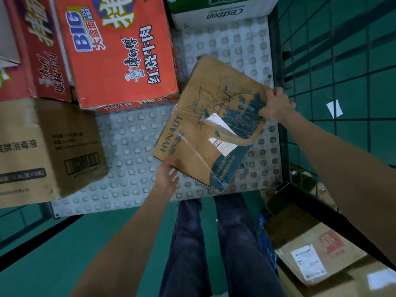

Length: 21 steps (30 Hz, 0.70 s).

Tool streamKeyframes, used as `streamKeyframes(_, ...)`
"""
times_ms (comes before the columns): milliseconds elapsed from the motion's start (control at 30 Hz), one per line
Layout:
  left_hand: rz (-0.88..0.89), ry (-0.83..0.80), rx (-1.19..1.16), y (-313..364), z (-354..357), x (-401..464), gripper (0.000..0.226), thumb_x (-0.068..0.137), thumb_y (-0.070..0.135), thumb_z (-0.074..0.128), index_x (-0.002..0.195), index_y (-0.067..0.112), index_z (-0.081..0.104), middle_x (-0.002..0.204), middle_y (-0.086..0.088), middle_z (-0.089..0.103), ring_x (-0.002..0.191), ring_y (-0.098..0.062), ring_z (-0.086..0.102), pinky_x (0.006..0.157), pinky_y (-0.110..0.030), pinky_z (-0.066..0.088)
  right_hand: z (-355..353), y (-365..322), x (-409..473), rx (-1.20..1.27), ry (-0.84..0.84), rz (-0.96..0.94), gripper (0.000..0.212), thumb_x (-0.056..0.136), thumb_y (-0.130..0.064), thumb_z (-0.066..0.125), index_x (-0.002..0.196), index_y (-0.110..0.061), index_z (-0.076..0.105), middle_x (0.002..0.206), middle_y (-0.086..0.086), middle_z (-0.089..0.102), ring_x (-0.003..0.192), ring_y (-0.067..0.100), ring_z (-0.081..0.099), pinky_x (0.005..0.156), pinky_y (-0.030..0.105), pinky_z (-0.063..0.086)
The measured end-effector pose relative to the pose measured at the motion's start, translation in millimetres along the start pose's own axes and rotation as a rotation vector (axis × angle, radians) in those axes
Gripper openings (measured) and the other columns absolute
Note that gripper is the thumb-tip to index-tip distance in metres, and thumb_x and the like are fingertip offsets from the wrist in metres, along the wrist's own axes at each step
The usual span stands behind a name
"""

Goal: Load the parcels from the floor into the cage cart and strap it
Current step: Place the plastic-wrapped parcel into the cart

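Both hands, left hand (pixel 166 177) and right hand (pixel 276 103), grip brown parcel (pixel 214 125) over studded cart floor (pixel 132 151); green floor (pixel 128 243) beneath.

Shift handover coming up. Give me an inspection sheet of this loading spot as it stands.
Surface: studded cart floor, partly bare.
Job's things: HYNAUT box held tilted over the cart floor; orange noodle box, brown disinfectant box and white Cestbon box already loaded; labelled parcel outside the cage.
Clutter: white paper scrap beyond the mesh.
Grippers: left hand grips the box's near corner; right hand grips its far edge.
Cables: nothing seen.
Surroundings: wire cage wall, green floor.
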<state>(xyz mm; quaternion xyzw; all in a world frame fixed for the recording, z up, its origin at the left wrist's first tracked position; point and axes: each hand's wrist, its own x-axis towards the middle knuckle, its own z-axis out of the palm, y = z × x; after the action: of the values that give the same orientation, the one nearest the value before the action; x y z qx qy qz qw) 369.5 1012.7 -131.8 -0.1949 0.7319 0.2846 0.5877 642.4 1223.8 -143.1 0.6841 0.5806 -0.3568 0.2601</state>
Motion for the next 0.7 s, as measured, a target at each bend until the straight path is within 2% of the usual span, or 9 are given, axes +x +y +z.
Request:
streamKeyframes(67, 0.066, 0.016, 0.006, 6.7, 7.5, -2.8, 0.029, 0.100, 0.020, 0.046, 0.128, 0.018, 0.053, 0.135, 0.003, 0.045, 0.136, -0.024, 0.040, 0.113, -0.036, 0.029, 6.1, 9.4, -4.2, 0.064, 0.013, 0.078, 0.074, 0.092, -0.019, 0.054, 0.154, -0.025, 0.014, 0.151, 0.012, 0.019, 0.137, 0.036, 0.026, 0.109, 0.055, 0.026)
streamKeyframes(100, 0.096, 0.014, 0.007, 11.8, 11.5, -2.7, 0.031, 0.100, 0.020, 0.044, 0.131, 0.019, 0.050, 0.138, 0.004, 0.043, 0.137, -0.024, 0.038, 0.114, -0.036, 0.028, 11.5, 14.7, -6.8, 0.096, 0.015, 0.121, 0.072, 0.093, -0.019, 0.052, 0.153, -0.026, 0.013, 0.150, 0.014, 0.018, 0.136, 0.039, 0.027, 0.108, 0.055, 0.029)
streamKeyframes(267, 0.214, -0.069, 0.174, 44.7, 40.5, 2.6, 0.039, 0.097, 0.017, 0.042, 0.136, 0.019, 0.050, 0.129, 0.006, 0.047, 0.137, -0.022, 0.037, 0.114, -0.038, 0.022, 42.2, 46.9, -21.1, 0.263, -0.020, 0.296, 0.079, 0.097, -0.023, 0.053, 0.155, -0.022, 0.000, 0.157, 0.017, 0.000, 0.137, 0.047, 0.025, 0.106, 0.053, 0.036)
streamKeyframes(400, 0.240, -0.117, 0.292, 65.3, 65.8, 3.3, 0.047, 0.096, 0.015, 0.042, 0.142, 0.019, 0.045, 0.126, 0.006, 0.051, 0.130, -0.019, 0.042, 0.107, -0.035, 0.026, 52.9, 63.3, -31.2, 0.319, -0.063, 0.380, 0.086, 0.098, -0.022, 0.052, 0.156, -0.019, -0.011, 0.160, 0.017, -0.011, 0.138, 0.047, 0.027, 0.106, 0.048, 0.037)
streamKeyframes(467, 0.230, -0.106, 0.321, 72.9, 73.2, 2.8, 0.045, 0.096, 0.016, 0.044, 0.141, 0.017, 0.047, 0.127, 0.004, 0.050, 0.129, -0.019, 0.042, 0.108, -0.037, 0.028, 53.7, 64.5, -33.4, 0.322, -0.072, 0.396, 0.086, 0.099, -0.021, 0.051, 0.156, -0.020, -0.014, 0.161, 0.016, -0.015, 0.136, 0.046, 0.031, 0.103, 0.047, 0.041)
streamKeyframes(533, 0.199, -0.095, 0.325, 75.9, 77.2, -0.2, 0.037, 0.094, 0.015, 0.047, 0.130, 0.019, 0.054, 0.121, 0.006, 0.053, 0.124, -0.018, 0.045, 0.106, -0.040, 0.033, 52.3, 64.7, -34.0, 0.344, -0.075, 0.404, 0.085, 0.100, -0.023, 0.051, 0.156, -0.019, -0.014, 0.161, 0.016, -0.014, 0.137, 0.045, 0.030, 0.103, 0.046, 0.039)
streamKeyframes(633, 0.168, -0.099, 0.301, 77.9, 79.8, -5.4, 0.022, 0.093, 0.013, 0.047, 0.111, 0.022, 0.056, 0.103, 0.010, 0.057, 0.107, -0.014, 0.050, 0.085, -0.041, 0.043, 52.2, 68.6, -34.7, 0.425, -0.104, 0.472, 0.085, 0.101, -0.031, 0.050, 0.157, -0.012, -0.011, 0.160, 0.017, -0.012, 0.140, 0.041, 0.027, 0.104, 0.042, 0.037)
streamKeyframes(700, 0.160, -0.101, 0.285, 81.8, 80.4, -6.5, 0.023, 0.094, 0.015, 0.047, 0.113, 0.021, 0.059, 0.101, 0.012, 0.057, 0.108, -0.014, 0.050, 0.084, -0.042, 0.040, 55.3, 71.5, -38.7, 0.455, -0.125, 0.503, 0.085, 0.102, -0.032, 0.050, 0.156, -0.010, -0.011, 0.161, 0.017, -0.013, 0.141, 0.041, 0.026, 0.105, 0.040, 0.035)
